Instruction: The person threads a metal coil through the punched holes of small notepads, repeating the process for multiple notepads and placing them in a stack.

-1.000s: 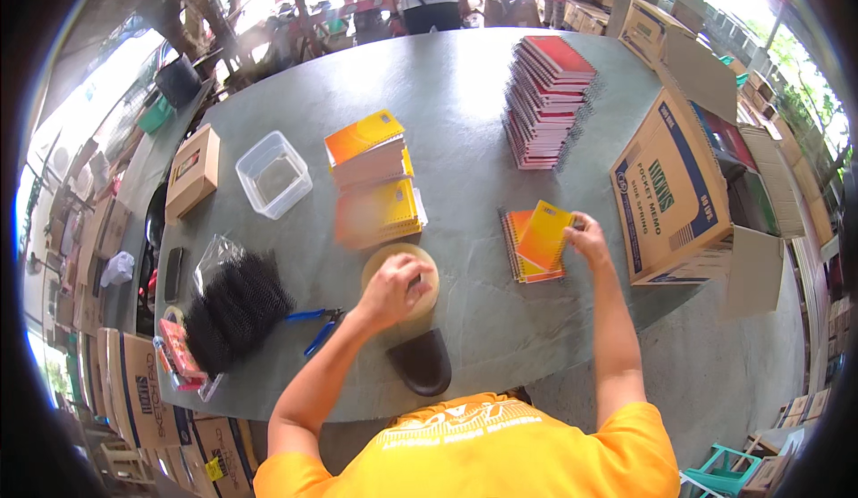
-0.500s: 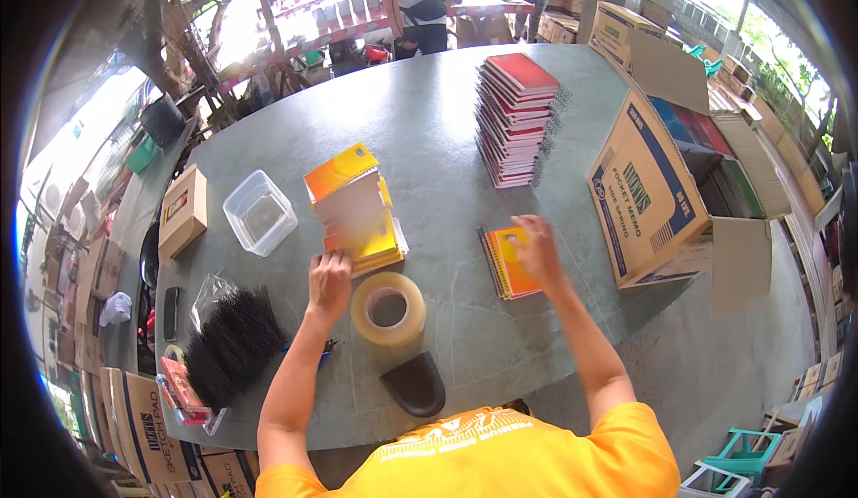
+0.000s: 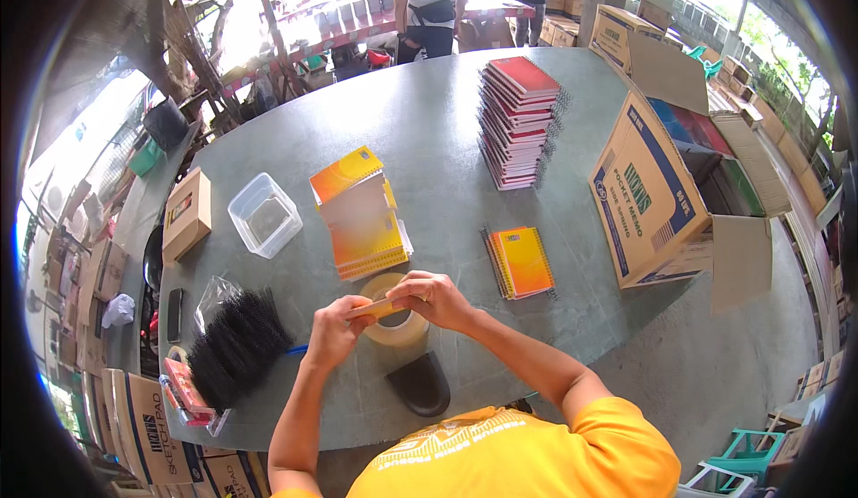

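Note:
Above the big roll of clear tape, my left hand and my right hand pinch a thin orange-yellow memo notebook between them, one at each end. It is seen nearly edge-on, so its cover hardly shows. Just beyond lies an uneven stack of yellow-orange notebooks, with a blurred brownish sheet or cover in its middle. To the right sits a smaller pile of spiral-bound yellow notebooks. A dark, round-ended flat object rests by the table's near edge.
A tall stack of red spiral notebooks stands far right, beside a large open carton. Leftward are a clear plastic tub, a small cardboard box and a heap of black spiral wires. People stand beyond the table.
My right hand has left the small yellow pile and come to the middle. My left hand has drawn back from the uneven stack. Both now hold one notebook over the tape roll.

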The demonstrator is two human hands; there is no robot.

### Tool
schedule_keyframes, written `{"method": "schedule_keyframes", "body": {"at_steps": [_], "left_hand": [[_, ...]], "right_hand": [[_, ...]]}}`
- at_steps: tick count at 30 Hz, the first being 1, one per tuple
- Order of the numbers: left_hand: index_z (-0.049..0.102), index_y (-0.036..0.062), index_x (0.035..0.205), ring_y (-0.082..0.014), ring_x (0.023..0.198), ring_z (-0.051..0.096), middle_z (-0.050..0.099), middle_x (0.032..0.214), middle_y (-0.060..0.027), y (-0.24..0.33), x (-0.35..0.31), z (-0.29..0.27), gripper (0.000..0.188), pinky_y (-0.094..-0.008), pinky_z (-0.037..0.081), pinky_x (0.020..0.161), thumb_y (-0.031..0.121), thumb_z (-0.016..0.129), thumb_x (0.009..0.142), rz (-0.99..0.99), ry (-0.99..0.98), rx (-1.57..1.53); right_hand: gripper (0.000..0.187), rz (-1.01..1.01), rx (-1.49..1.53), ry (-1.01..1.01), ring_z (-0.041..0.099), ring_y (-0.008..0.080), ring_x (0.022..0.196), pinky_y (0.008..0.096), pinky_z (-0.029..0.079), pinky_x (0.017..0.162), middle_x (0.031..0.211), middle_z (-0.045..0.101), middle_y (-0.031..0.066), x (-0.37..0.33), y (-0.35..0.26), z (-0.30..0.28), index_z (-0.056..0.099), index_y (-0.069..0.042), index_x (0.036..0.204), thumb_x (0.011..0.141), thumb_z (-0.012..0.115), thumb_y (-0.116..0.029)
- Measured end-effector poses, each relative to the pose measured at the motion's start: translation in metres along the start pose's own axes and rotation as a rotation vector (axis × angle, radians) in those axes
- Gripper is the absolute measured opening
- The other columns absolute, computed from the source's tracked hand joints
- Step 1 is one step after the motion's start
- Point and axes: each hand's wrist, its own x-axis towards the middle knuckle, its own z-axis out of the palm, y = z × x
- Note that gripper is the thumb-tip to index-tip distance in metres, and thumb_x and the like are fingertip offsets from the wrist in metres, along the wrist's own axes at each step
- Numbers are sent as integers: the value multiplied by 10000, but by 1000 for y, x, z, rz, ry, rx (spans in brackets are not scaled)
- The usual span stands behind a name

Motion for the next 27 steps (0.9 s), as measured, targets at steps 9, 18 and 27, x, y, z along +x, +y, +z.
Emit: {"method": "schedule_keyframes", "body": {"at_steps": [9, 18, 27], "left_hand": [[616, -19, 936, -81, 720, 573, 646, 757, -86, -31, -15, 21, 147, -267, 485, 672, -43, 606, 792, -35, 54, -23], [635, -43, 876, -330, 838, 665, 667, 871, -201, -129, 1, -72, 290, -390, 532, 739, 240, 644, 814, -510, 6, 785], [578, 7, 979, -354, 914, 638, 626, 979, -219, -158, -17, -55, 325, -435, 520, 781, 284, 645, 822, -761, 230, 932]], "right_hand": [[106, -260, -713, -78, 610, 274, 817, 366, 456, 767, 831, 609, 99, 14, -15, 20, 624, -62, 768, 735, 626, -162], [103, -117, -690, -217, 623, 227, 788, 351, 425, 752, 786, 621, 75, 1, -10, 53, 590, -94, 785, 763, 610, -193], [242, -264, -725, -63, 628, 205, 759, 363, 421, 736, 741, 630, 47, 29, -28, 39, 613, -111, 692, 811, 611, -322]]}}
